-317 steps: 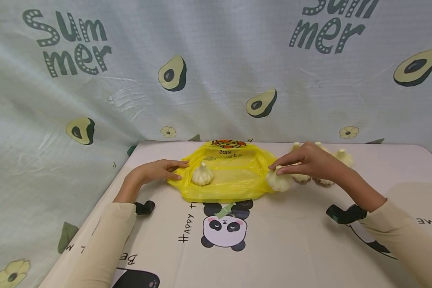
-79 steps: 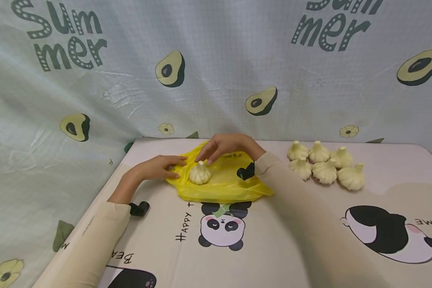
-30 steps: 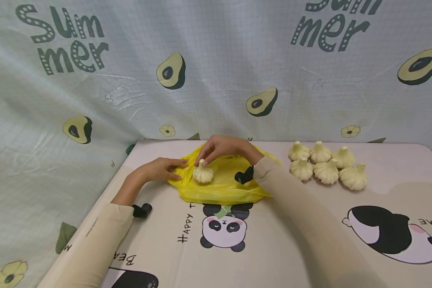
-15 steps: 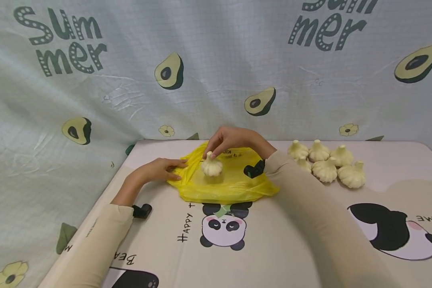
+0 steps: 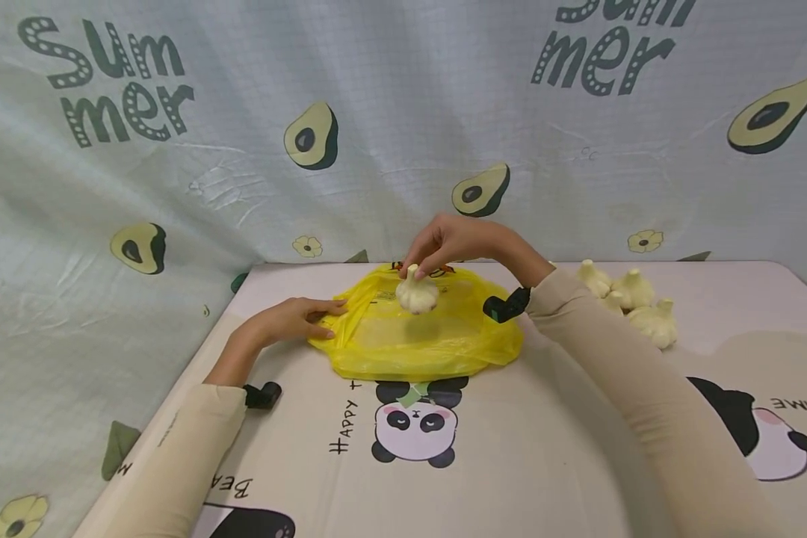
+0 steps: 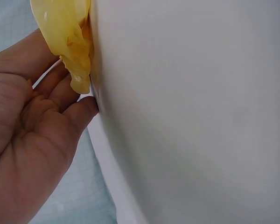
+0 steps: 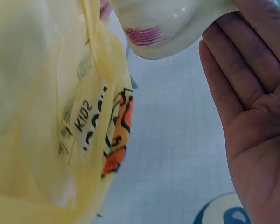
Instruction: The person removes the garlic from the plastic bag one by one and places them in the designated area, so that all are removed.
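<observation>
Thumb and fingertip of my right hand (image 5: 460, 243) pinch the stem of a pale garlic bulb (image 5: 417, 294), held above a yellow plastic bag (image 5: 430, 351). In the right wrist view the bulb (image 7: 172, 23) shows a purple streak low on its side. The bag lies spread with its mouth facing up, and no other bulb shows in it. My left hand (image 5: 296, 321) rests at the bag's left edge, fingers extended. The left wrist view has a gathered corner of the bag (image 6: 72, 37) against those loosely bent fingers.
More garlic bulbs (image 5: 654, 323) stand grouped at the back right of the table, partly hidden behind the right sleeve (image 5: 619, 373). The table cover (image 5: 511, 463) carries printed pandas. Behind it hangs a curtain (image 5: 390, 112) with avocado prints.
Earlier the bulb sat at the left inside the bag with my right hand reaching to it. That hand has gripped its stem, lifted it and moved right. My left hand has stayed put.
</observation>
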Action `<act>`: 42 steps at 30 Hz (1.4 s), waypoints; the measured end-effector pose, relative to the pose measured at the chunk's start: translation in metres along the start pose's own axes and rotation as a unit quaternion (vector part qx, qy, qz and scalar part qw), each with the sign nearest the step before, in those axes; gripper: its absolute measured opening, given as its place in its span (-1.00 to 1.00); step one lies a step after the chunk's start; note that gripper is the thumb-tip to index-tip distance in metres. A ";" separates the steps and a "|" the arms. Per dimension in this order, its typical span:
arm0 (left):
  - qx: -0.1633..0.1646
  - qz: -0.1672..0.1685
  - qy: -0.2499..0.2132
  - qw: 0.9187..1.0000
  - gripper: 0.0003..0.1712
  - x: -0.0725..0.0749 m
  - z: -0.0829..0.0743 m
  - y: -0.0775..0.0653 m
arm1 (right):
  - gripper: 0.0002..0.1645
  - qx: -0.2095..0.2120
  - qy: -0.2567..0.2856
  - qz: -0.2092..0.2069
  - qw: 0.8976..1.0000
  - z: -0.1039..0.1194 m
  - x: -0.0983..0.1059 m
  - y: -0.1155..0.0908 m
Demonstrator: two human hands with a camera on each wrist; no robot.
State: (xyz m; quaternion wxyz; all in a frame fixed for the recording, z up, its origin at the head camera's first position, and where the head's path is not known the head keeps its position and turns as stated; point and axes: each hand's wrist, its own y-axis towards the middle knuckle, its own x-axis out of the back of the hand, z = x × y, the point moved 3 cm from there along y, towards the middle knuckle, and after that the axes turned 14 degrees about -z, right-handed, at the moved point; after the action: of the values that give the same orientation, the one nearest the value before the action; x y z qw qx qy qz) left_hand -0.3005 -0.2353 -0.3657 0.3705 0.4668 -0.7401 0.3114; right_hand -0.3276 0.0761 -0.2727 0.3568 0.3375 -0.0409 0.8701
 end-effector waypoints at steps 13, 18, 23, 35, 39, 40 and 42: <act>0.015 0.010 -0.042 0.999 -0.30 0.000 0.005 0.001 | -0.76 -0.010 -0.038 -0.013 0.999 0.003 0.020 -0.037; 0.012 0.010 -0.046 0.999 -0.31 0.001 0.007 0.000 | -0.76 -0.003 -0.059 -0.015 0.998 -0.002 0.029 -0.053; 0.012 0.005 -0.047 0.999 -0.31 0.002 0.004 0.000 | -0.74 0.005 -0.054 -0.019 0.998 -0.004 0.038 -0.070; 0.024 0.014 -0.057 0.998 -0.31 -0.001 0.005 0.004 | -0.76 0.071 -0.039 -0.053 0.995 -0.014 0.048 -0.105; 0.020 0.017 -0.066 0.997 -0.31 0.000 0.005 0.004 | -0.76 0.068 -0.037 -0.062 0.995 -0.016 0.049 -0.117; 0.019 0.018 -0.067 0.997 -0.31 0.000 0.005 0.004 | -0.76 0.066 -0.037 -0.065 0.995 -0.017 0.049 -0.120; 0.019 0.019 -0.069 0.997 -0.31 0.001 0.004 0.003 | -0.75 0.068 -0.034 -0.071 0.995 -0.018 0.050 -0.125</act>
State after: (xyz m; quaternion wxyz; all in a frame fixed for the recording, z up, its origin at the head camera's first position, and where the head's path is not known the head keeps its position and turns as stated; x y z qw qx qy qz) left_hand -0.3046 -0.2379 -0.3675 0.3036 0.4799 -0.7668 0.2993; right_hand -0.2829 0.2038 -0.2773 0.3920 0.3921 0.0307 0.8317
